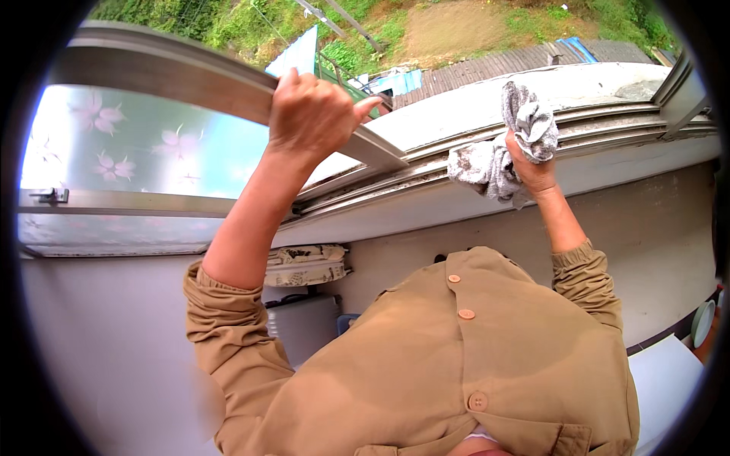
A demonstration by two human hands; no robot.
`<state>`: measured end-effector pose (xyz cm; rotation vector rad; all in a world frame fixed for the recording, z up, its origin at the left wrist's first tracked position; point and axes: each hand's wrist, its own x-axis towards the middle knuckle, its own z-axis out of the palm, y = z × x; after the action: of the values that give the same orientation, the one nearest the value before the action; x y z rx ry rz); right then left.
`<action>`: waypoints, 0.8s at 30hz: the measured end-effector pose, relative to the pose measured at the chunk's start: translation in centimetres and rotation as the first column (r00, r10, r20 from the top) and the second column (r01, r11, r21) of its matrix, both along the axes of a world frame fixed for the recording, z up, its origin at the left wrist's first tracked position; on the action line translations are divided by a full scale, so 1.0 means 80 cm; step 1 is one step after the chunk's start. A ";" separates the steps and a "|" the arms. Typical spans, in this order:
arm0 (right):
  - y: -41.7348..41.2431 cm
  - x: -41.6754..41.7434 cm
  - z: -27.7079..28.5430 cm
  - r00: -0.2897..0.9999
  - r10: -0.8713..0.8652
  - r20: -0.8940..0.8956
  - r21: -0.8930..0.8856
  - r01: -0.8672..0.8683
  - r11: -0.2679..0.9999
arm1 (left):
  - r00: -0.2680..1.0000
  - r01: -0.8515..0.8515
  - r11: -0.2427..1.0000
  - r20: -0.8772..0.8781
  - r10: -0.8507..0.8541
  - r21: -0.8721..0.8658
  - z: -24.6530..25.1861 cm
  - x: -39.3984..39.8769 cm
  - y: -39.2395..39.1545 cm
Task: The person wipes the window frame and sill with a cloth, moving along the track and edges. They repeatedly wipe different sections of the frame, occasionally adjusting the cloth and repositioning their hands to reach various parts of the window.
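My left hand [313, 117] is closed around the upright metal edge of a sliding window sash [171, 68], thumb pointing right. The sash's glass [131, 142] carries pink flower patterns. Over the window sill, my right hand [530, 168] grips a bunched grey-white cloth [485, 165] with dark dirt stains. One part of the cloth sticks up above my fist, and another hangs to the left over the inner edge of the tracks. The metal window tracks [604, 125] run beneath it, with brown grime in their grooves.
Beyond the open window lie a white outer ledge [473, 108], a corrugated roof [467, 77] and a grassy slope. Below the sill stand a grey ribbed suitcase [305, 319] and a patterned padded item [305, 265]. A window latch [50, 196] sits at far left. A white surface [664, 376] is at lower right.
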<state>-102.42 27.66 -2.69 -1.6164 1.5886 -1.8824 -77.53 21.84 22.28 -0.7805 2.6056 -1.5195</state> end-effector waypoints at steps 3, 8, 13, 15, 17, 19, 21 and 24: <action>0.003 -0.006 -0.008 0.999 -0.005 -0.034 -0.021 0.004 1.000 | 1.000 -0.007 1.000 -0.005 0.007 -0.015 -0.003 0.020 -0.005; 0.003 -0.005 -0.008 0.987 -0.060 -0.146 -0.046 0.054 0.997 | 0.993 -0.101 0.995 0.051 0.102 -0.024 0.004 0.074 0.001; 0.007 -0.015 -0.014 0.940 -0.006 -0.340 -0.009 0.003 1.000 | 0.977 -0.210 0.977 0.035 0.211 -0.030 0.002 0.137 -0.003; 0.009 -0.009 -0.006 0.985 0.021 -0.172 0.115 -0.001 0.993 | 0.968 -0.248 0.968 0.022 0.249 -0.044 0.001 0.159 -0.003; 0.012 -0.011 -0.015 0.994 0.002 -0.107 0.178 0.017 0.984 | 0.957 -0.287 0.956 0.014 0.288 -0.054 0.001 0.176 -0.003; 0.014 -0.016 -0.019 0.977 -0.028 -0.209 0.173 0.066 0.983 | 0.948 -0.318 0.946 0.010 0.319 -0.056 0.000 0.194 -0.006; 0.015 -0.012 -0.021 0.973 -0.081 -0.218 0.175 0.120 0.977 | 0.935 -0.353 0.934 0.006 0.354 -0.058 -0.003 0.212 -0.006; 0.020 -0.016 -0.023 0.982 -0.054 -0.181 0.306 0.109 0.946 | 0.913 -0.406 0.912 0.013 0.407 -0.052 0.000 0.227 -0.006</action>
<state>-103.68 29.29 -4.52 -1.6252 1.9378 -1.4596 -59.41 21.40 22.29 -1.2094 2.2049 -1.4538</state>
